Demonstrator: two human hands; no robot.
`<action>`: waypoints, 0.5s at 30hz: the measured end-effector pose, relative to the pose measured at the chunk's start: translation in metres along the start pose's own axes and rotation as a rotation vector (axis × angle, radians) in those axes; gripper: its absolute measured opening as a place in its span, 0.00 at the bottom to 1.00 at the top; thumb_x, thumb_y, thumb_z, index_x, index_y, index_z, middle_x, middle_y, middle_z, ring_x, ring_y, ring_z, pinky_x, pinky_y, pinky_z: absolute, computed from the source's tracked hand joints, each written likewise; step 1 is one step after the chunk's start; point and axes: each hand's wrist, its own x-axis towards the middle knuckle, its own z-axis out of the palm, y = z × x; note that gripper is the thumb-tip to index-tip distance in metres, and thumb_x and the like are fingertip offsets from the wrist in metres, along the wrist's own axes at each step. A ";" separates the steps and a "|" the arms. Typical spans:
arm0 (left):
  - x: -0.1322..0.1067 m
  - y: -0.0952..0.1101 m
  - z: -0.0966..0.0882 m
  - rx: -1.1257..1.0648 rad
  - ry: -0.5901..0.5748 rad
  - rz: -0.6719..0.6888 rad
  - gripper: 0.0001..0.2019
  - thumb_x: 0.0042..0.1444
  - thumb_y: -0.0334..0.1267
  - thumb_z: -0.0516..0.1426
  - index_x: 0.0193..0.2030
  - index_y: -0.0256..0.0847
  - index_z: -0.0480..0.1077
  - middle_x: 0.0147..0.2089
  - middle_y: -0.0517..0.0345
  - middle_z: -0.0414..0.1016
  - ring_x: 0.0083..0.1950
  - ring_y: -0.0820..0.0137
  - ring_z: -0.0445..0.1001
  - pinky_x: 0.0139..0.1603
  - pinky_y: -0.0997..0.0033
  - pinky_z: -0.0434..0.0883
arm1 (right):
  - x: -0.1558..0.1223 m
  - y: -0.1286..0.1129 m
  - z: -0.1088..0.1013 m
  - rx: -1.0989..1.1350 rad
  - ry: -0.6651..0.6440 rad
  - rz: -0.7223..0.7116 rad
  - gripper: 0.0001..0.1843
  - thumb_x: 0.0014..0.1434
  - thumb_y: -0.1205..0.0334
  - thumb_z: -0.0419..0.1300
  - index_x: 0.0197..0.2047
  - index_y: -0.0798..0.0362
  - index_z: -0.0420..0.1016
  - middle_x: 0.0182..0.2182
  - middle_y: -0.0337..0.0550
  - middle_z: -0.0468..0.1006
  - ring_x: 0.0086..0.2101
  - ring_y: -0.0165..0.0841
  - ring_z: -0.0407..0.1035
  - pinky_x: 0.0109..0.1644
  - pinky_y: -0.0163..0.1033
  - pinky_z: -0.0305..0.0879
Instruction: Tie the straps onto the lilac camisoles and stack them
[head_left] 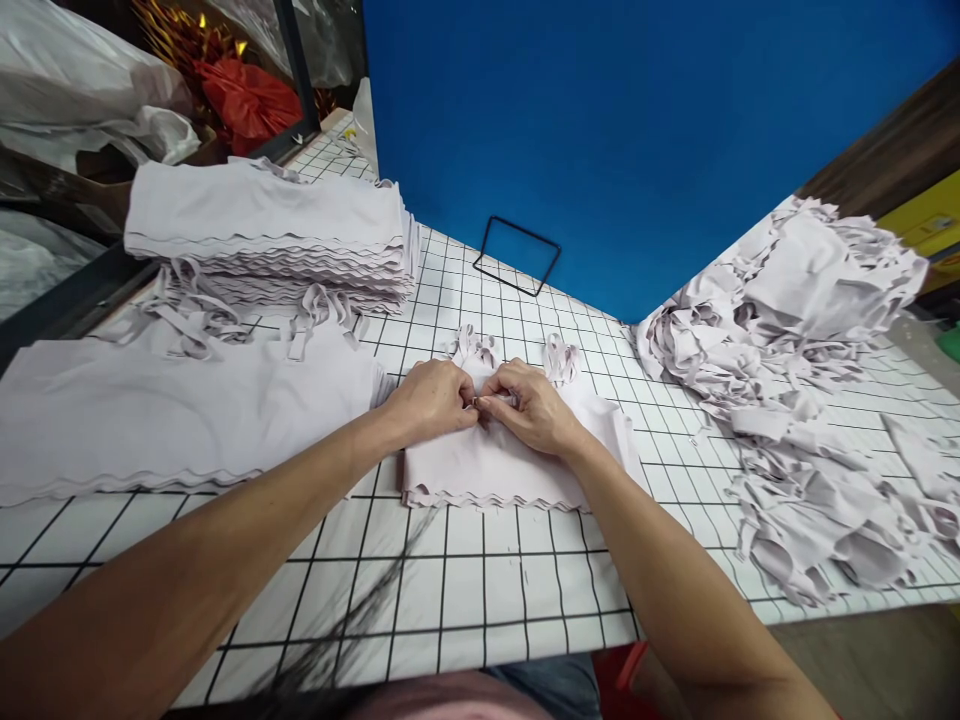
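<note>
A small stack of pale strapped camisoles (517, 470) lies flat in front of me, its wavy hems toward me and its looped straps pointing away. Over its upper middle, my left hand (439, 402) and my right hand (529, 405) meet, fingertips almost touching. Both pinch a bit of the top camisole near the neckline. What exactly sits between the fingertips is too small to make out. Thin strap loops (561, 358) stick out beyond my right hand.
Neat piles of folded camisoles, a near one (187, 410) and a taller one (270, 220), stand at left. A loose heap of pale garments (787, 300) spreads at right. A black wire frame (517, 255) lies by the blue panel (600, 130) on the grid-patterned table (465, 590).
</note>
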 end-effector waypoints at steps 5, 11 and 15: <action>-0.001 0.001 0.000 -0.001 0.011 0.007 0.08 0.47 0.37 0.59 0.21 0.40 0.74 0.19 0.61 0.71 0.24 0.73 0.65 0.25 0.72 0.58 | 0.000 0.000 -0.001 -0.008 -0.007 0.013 0.05 0.62 0.64 0.59 0.33 0.51 0.72 0.29 0.40 0.74 0.36 0.35 0.64 0.47 0.46 0.57; 0.000 0.001 0.000 -0.006 -0.008 -0.016 0.06 0.47 0.37 0.60 0.24 0.41 0.77 0.22 0.60 0.74 0.25 0.72 0.67 0.27 0.71 0.61 | 0.000 -0.001 -0.002 -0.013 -0.021 0.012 0.05 0.62 0.65 0.59 0.33 0.51 0.71 0.30 0.40 0.74 0.36 0.35 0.64 0.46 0.45 0.57; -0.001 0.002 0.001 0.019 0.004 -0.019 0.07 0.48 0.37 0.59 0.22 0.40 0.75 0.22 0.60 0.73 0.25 0.72 0.67 0.28 0.71 0.61 | 0.000 -0.002 -0.001 -0.005 0.006 0.013 0.05 0.62 0.64 0.59 0.32 0.51 0.71 0.29 0.39 0.74 0.37 0.35 0.64 0.47 0.45 0.56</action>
